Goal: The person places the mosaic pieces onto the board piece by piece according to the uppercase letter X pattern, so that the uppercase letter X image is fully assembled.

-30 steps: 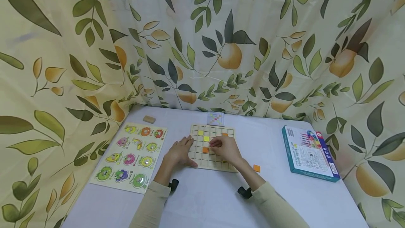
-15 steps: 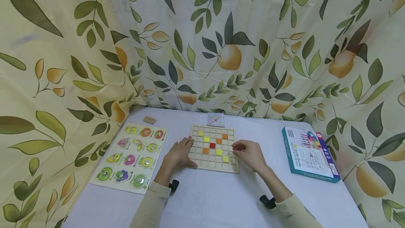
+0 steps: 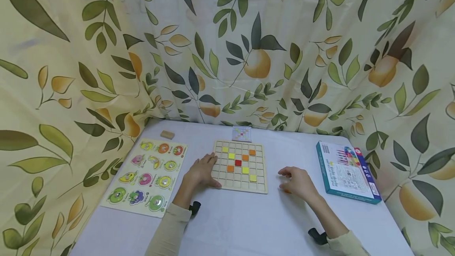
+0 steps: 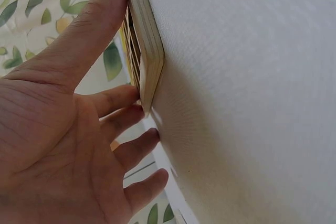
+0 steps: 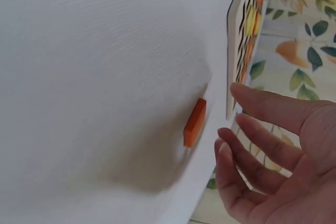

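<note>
A square wooden grid board (image 3: 220, 177) lies mid-table, with yellow, orange and one red tile (image 3: 238, 163) set in its cells. My left hand (image 3: 202, 173) rests along the board's left edge, thumb at the near corner and fingers spread. In the left wrist view those fingers touch the board's wooden side (image 4: 150, 61). To the right of the board, my right hand (image 3: 298, 183) hovers over a loose orange tile (image 5: 195, 123) on the cloth. Its fingers are loosely bent with a gap to that tile, and it holds nothing. The head view shows just a sliver of the tile.
Behind the board lies a small printed pattern card (image 3: 242, 134). A fruit puzzle board (image 3: 145, 173) lies to the left, with a small brown block (image 3: 167, 134) beyond it. On the right is a flat teal-edged box (image 3: 348, 171). A patterned curtain (image 3: 227, 50) surrounds the table.
My right hand has moved off the board, rightward and toward me, to the loose orange tile. The red tile it covered a second ago is now visible. My left hand has stayed put.
</note>
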The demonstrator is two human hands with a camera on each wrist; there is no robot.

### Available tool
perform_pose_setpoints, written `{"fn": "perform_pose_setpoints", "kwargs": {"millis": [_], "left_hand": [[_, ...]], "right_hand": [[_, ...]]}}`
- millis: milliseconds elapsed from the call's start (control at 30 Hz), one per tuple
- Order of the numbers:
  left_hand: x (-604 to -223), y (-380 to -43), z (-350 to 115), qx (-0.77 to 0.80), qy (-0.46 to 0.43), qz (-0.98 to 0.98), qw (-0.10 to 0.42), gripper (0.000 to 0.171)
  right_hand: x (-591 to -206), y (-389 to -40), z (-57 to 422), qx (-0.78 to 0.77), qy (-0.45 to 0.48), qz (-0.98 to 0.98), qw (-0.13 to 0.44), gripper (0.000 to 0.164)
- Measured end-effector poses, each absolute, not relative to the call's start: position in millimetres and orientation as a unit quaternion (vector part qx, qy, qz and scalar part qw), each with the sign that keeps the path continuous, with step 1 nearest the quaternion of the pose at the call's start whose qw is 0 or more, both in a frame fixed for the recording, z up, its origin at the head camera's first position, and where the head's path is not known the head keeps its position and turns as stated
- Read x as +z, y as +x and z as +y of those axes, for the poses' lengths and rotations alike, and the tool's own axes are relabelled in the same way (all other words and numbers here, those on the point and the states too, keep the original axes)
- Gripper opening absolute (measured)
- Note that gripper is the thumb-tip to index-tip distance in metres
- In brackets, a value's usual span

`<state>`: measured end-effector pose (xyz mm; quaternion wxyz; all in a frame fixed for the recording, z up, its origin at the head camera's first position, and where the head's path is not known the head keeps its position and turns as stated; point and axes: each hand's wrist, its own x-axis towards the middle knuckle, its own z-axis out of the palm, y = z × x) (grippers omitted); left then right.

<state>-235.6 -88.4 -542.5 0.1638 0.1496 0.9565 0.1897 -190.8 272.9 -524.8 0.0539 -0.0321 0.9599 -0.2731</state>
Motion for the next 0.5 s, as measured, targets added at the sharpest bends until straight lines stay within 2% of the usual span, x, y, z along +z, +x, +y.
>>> {"fn": "perform_pose_setpoints", "kwargs": {"millis": [200, 500], "left_hand": [[-541, -235, -89, 0.191, 0.150, 0.957, 0.161, 0.119], [-537, -232, -89, 0.194, 0.154, 0.956, 0.160, 0.118]], "right_hand": [[-529, -183, 285, -0.261, -0.035, 0.962, 0.072, 0.039], [-536, -178, 294, -0.281, -0.040, 0.958, 0.047, 0.033]]}}
